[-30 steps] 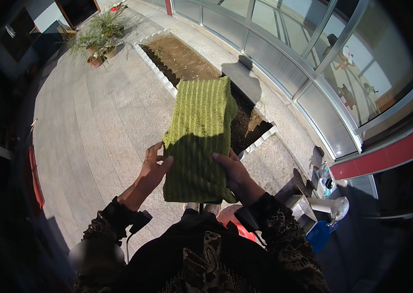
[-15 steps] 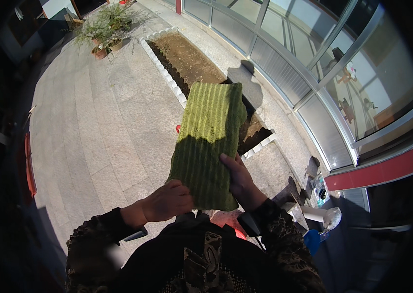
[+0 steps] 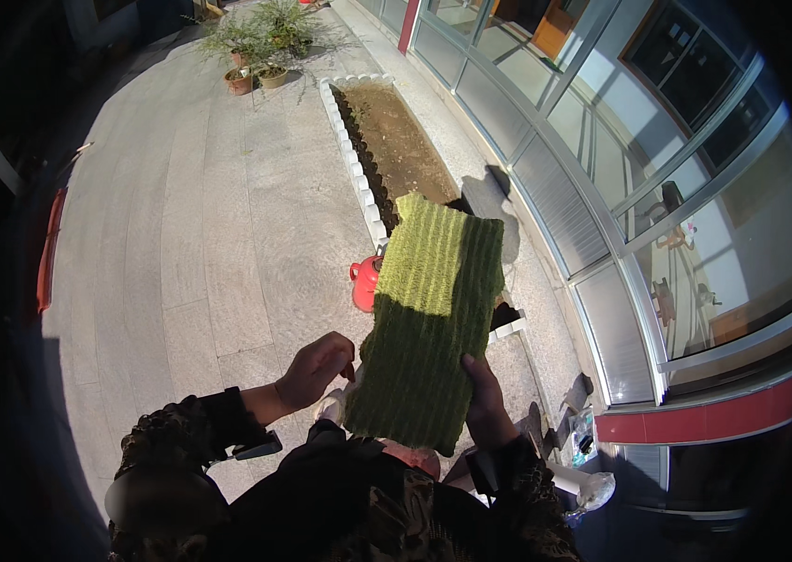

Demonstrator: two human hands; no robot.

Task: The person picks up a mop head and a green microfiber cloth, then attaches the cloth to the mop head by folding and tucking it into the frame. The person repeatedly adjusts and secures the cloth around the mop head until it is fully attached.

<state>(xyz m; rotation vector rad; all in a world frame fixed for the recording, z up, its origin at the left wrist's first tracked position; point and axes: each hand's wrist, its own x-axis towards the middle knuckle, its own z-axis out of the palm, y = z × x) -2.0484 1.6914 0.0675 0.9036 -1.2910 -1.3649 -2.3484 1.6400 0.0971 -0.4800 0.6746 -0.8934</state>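
Note:
A folded green towel [image 3: 429,375] with raised ribs is held up in front of me, its upper left part in sunlight and the rest in shade. My right hand [image 3: 489,403] grips its right edge, thumb on the near face and the other fingers hidden behind. Just left of the towel, my left hand [image 3: 318,370] is closed, its fingers curled and pressed together. A small gap shows between that hand and the towel's edge. Whether anything sits in the left fingertips cannot be made out.
Past the towel stands a red kettle-like vessel [image 3: 364,284], partly covered. A soil bed [image 3: 396,136] with a white scalloped border [image 3: 349,155] runs alongside a glazed wall [image 3: 560,201]. Potted plants [image 3: 238,82] stand far off on grey paving [image 3: 199,225]. Clutter lies at lower right.
My left hand has come off the towel's lower left edge and moved slightly left. The towel sits lower and further right in view. More of the red vessel shows.

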